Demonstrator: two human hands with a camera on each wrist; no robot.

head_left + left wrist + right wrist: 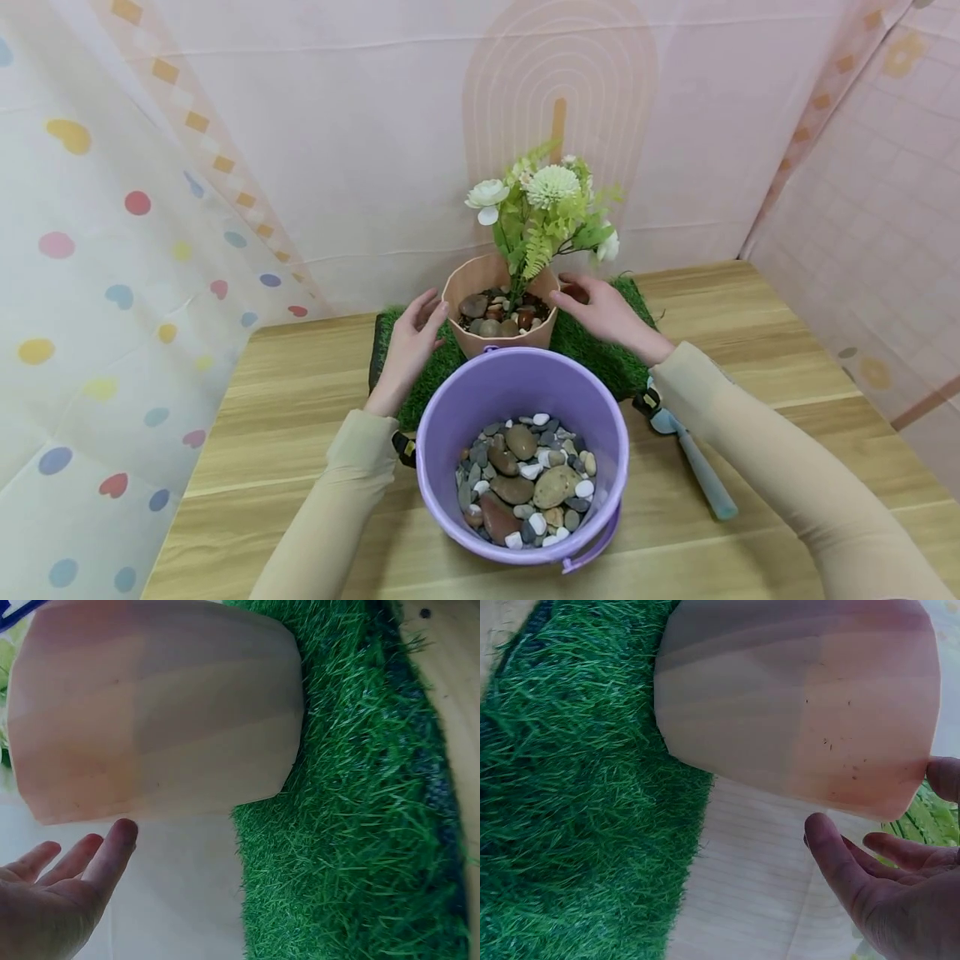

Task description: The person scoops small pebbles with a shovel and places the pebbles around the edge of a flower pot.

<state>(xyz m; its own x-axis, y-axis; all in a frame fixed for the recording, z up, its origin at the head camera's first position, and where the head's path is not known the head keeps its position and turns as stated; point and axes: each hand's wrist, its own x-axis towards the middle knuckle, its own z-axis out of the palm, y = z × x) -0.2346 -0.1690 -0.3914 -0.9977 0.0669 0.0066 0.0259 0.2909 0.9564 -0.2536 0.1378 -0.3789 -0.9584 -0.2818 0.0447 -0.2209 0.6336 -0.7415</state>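
Observation:
A peach faceted flowerpot [501, 341] stands on a mat of artificial grass [588, 358]. In it are dark soil, several stones and white and green artificial flowers [551, 187]. At the pot's left side is my left hand [411, 343], fingers spread and extended towards the wall of the pot. My right hand [606, 313] is on the other side, its thumb right at the rim and its fingers extended beside the wall in the right wrist view. Neither hand has its fingers curled round anything.
Directly in front of the pot stands a purple bucket [611, 417] holding several grey, brown and white pebbles [555, 487]; its handle [596, 550] hangs at the front. A small trowel [701, 471] with a blue-grey handle lies right of it on the wooden table [292, 400]. Patterned cloth hangs behind.

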